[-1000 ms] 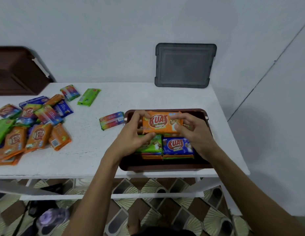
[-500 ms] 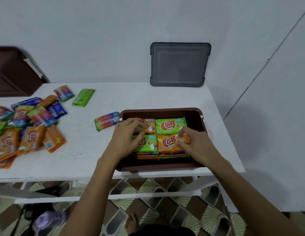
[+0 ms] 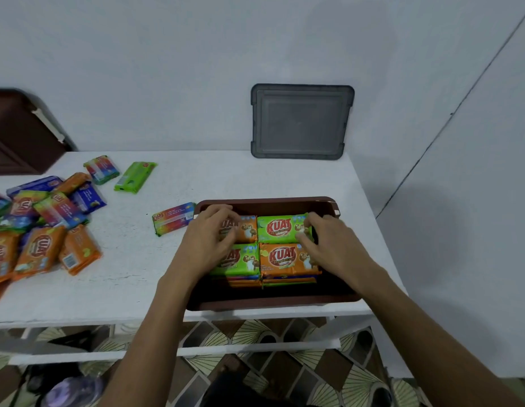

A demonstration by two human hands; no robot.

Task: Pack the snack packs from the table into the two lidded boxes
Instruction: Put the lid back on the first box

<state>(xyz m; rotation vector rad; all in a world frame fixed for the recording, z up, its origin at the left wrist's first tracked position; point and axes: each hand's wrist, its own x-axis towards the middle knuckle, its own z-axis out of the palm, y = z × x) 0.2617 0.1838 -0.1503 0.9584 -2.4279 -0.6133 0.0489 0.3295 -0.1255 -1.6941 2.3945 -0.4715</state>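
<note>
A brown box (image 3: 273, 304) sits at the table's front right, holding stacked snack packs with a two-by-two top layer. My left hand (image 3: 210, 239) rests with bent fingers on the back-left orange pack (image 3: 248, 230), partly covering the front-left green pack (image 3: 243, 261). My right hand (image 3: 328, 245) pinches the right end of the back-right green pack (image 3: 280, 229), just above the front-right orange pack (image 3: 284, 258). Several loose packs (image 3: 41, 230) lie in a pile at the table's left.
A rainbow pack (image 3: 173, 218) lies just left of the box. A green pack (image 3: 135, 176) and another rainbow pack (image 3: 101, 168) lie further back. A grey lid (image 3: 302, 121) leans on the wall. A dark brown box (image 3: 17, 133) stands at the far left.
Both hands lowered an orange pack into the box at the front right. My right hand then shifted back to the green pack; my left stayed on the back-left orange pack.
</note>
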